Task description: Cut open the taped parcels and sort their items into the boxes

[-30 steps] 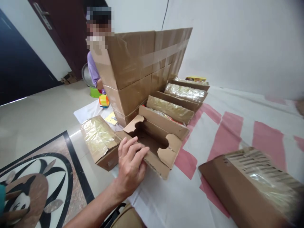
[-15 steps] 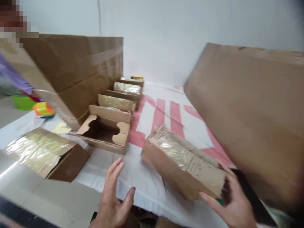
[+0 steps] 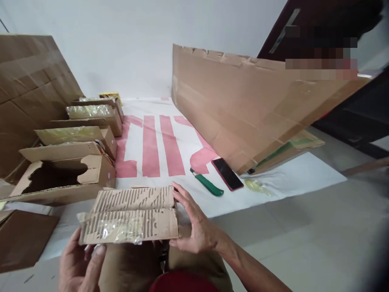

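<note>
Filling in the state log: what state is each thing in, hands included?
Ridged cardboard box: held, corrugation exposed, clear tape on it
Left hand: holding its near left corner
Right hand: gripping its right end
Cutout box: open
Green-handled cutter: lying on the cloth
Phone: face up, screen dark
Yellowish film scrap: crumpled
Cloth: spread, creased

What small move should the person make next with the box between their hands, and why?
Probably ease the cardboard box farther onto the cloth: its near side seems to overhang the lap, and the left hand and right hand are at opposite ends, well placed to guide it.
</note>
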Motion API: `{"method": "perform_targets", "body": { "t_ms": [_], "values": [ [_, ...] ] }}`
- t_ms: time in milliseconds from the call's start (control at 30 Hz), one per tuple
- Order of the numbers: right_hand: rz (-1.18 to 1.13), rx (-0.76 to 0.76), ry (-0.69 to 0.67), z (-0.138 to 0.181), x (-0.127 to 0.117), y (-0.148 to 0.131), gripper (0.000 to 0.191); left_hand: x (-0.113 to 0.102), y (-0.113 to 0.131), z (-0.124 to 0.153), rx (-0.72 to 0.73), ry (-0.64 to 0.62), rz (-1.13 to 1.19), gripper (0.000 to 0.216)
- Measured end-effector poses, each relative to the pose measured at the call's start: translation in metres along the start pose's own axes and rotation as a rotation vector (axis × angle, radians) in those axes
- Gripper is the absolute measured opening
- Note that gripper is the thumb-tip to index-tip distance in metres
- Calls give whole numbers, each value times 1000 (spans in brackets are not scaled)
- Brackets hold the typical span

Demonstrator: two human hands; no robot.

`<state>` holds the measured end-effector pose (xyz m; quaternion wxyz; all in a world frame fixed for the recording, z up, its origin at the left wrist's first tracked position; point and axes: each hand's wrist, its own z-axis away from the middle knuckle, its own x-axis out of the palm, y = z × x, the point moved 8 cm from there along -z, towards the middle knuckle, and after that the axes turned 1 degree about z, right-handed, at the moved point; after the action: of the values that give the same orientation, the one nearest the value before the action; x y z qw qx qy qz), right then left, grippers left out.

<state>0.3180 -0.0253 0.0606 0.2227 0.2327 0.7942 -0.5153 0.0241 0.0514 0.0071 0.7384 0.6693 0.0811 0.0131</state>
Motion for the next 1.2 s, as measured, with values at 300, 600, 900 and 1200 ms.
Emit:
{"method": "perform_targets", "body": {
  "t_ms": [300, 600, 900, 1200],
  "values": [
    [-297, 14, 140, -29, -4, -12, 84, -33, 59, 13, 224, 152, 82, 66],
    [-146, -309, -127, -79, 20, -75, 68, -97, 76, 21, 316, 309, 209, 58],
    [-36, -320, -227, -113, 52, -108, 97, -139, 93, 33, 302, 344, 328, 54],
    [-168, -355, -183, -121, 65, -132, 89, -170, 101, 45, 451, 299, 438, 16]
  ]
}}
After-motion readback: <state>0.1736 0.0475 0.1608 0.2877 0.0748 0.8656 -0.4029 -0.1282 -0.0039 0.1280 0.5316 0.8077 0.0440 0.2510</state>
